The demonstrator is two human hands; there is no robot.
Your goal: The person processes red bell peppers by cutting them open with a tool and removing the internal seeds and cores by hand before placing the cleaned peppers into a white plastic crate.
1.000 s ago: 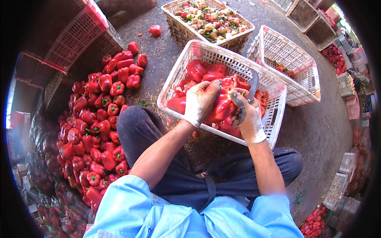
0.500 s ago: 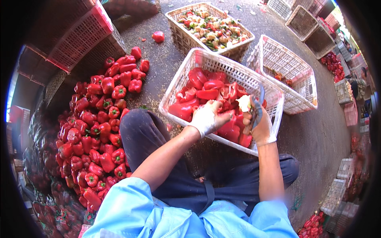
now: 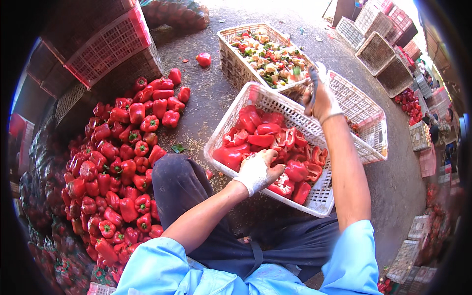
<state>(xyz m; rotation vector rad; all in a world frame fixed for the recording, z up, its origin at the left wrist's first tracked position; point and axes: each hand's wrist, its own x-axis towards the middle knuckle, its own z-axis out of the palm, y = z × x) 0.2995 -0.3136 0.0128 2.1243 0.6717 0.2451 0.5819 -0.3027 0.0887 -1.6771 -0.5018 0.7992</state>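
Note:
My left hand [image 3: 257, 171], in a whitish glove that leaves the fingers bare, hovers at the near side of a white plastic crate [image 3: 319, 200]. Its thumb and forefinger stand apart, with nothing visible between them. Halved and opened red peppers [image 3: 269, 133] lie in that crate just beyond the fingers. Farther off, my right hand [image 3: 324, 103] grips a curved knife [image 3: 312, 88] at the near right corner of a second crate [image 3: 241, 69]. That one holds pepper cores [image 3: 270, 54] with green stems. A small pale-green blur, perhaps a core, shows left of the knife.
A big heap of whole red peppers [image 3: 118, 172] covers the floor on my left. Stacked crates [image 3: 108, 49] rise behind it. Another white crate [image 3: 361, 103] stands at right, behind my right forearm. A single pepper [image 3: 203, 60] lies on the floor ahead.
My right hand has moved with the knife from above the cut peppers, away and up to the crate of cores; the pale core no longer shows in it. My left hand stays over the near crate.

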